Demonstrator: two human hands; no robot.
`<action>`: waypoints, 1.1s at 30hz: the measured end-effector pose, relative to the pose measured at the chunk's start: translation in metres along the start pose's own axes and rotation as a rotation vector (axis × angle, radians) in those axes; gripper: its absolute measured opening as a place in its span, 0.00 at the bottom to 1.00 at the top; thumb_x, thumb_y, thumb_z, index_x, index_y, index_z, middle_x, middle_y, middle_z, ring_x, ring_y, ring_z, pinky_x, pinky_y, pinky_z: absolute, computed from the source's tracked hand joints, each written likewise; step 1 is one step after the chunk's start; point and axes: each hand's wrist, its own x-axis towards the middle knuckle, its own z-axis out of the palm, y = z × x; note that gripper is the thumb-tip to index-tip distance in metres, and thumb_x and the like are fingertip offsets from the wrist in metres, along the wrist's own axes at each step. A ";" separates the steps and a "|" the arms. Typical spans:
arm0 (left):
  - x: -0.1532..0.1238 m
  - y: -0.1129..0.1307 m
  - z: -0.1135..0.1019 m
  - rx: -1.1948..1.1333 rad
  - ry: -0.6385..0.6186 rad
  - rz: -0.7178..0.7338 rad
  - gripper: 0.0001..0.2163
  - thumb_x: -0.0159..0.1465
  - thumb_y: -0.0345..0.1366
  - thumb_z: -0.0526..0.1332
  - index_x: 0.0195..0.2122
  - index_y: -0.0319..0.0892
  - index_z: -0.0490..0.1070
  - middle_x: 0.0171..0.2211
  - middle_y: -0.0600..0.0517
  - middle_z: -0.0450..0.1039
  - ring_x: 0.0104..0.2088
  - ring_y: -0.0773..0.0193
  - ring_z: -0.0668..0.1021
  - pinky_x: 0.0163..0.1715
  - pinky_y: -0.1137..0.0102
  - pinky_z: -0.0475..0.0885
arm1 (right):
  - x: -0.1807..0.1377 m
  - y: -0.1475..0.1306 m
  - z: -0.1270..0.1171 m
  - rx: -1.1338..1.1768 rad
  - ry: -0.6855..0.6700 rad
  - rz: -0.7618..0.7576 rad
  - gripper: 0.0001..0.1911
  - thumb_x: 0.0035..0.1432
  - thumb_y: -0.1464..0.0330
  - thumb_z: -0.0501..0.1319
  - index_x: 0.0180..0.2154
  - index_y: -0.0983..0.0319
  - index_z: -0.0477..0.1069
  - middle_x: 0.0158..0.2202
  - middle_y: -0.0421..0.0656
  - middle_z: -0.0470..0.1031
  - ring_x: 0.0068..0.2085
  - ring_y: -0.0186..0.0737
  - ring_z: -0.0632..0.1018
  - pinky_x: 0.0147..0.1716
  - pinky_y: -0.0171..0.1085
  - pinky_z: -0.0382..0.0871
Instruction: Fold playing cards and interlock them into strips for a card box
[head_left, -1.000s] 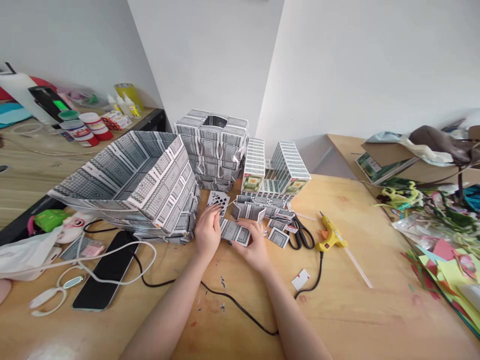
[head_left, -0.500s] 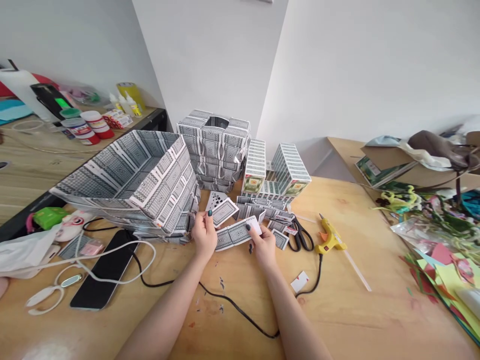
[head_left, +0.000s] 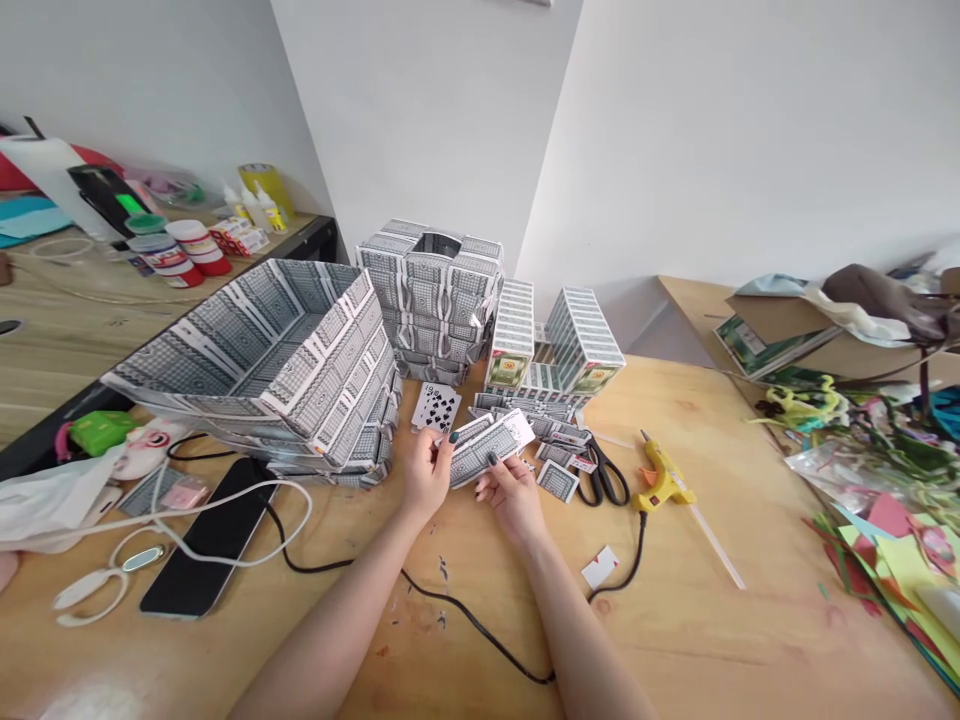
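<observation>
Pinched in my left hand (head_left: 426, 475) are a patterned-back playing card (head_left: 472, 428) and the left end of a strip of joined playing cards (head_left: 484, 452), the card lying behind the strip. My right hand (head_left: 514, 497) grips the strip's lower edge, thumb on its front; a white end sticks out at the right. Just beyond my left hand lie loose playing cards (head_left: 441, 408), a ten of spades face up. To the right of my right hand are small folded card pieces (head_left: 558, 480) and black-handled scissors (head_left: 607, 478).
A large open box made of cards (head_left: 330, 390) stands left, with a card-built tissue-box shape (head_left: 442, 290) behind. Stacked card packs (head_left: 585, 340) stand at the back. A yellow glue gun (head_left: 660, 480) lies right, its black cord (head_left: 480, 620) crossing in front. A phone (head_left: 206, 540) lies left.
My hands have come closer together, the strip tilting up to the right. The single card in my left hand has moved right, behind the strip, uncovering the ten of spades.
</observation>
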 end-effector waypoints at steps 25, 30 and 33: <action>0.010 -0.008 0.003 -0.855 -0.247 -0.394 0.10 0.55 0.36 0.55 0.32 0.36 0.71 0.43 0.45 0.70 0.38 0.58 0.75 0.29 0.69 0.71 | -0.005 -0.018 -0.003 0.028 0.043 -0.303 0.30 0.46 0.71 0.62 0.51 0.53 0.56 0.44 0.41 0.73 0.25 0.38 0.75 0.21 0.38 0.70; 0.010 -0.001 0.005 -0.844 -0.336 -0.479 0.32 0.47 0.31 0.66 0.54 0.45 0.56 0.37 0.50 0.74 0.34 0.62 0.76 0.31 0.70 0.71 | -0.007 -0.018 -0.002 -0.014 0.039 -0.329 0.31 0.47 0.71 0.63 0.52 0.53 0.55 0.45 0.41 0.72 0.24 0.36 0.75 0.22 0.38 0.72; 0.012 0.000 0.005 -0.883 -0.271 -0.514 0.25 0.46 0.31 0.67 0.47 0.41 0.65 0.36 0.49 0.74 0.37 0.61 0.76 0.35 0.69 0.70 | -0.006 -0.020 -0.004 0.023 0.056 -0.325 0.30 0.47 0.70 0.63 0.52 0.53 0.56 0.46 0.42 0.72 0.29 0.37 0.75 0.21 0.36 0.71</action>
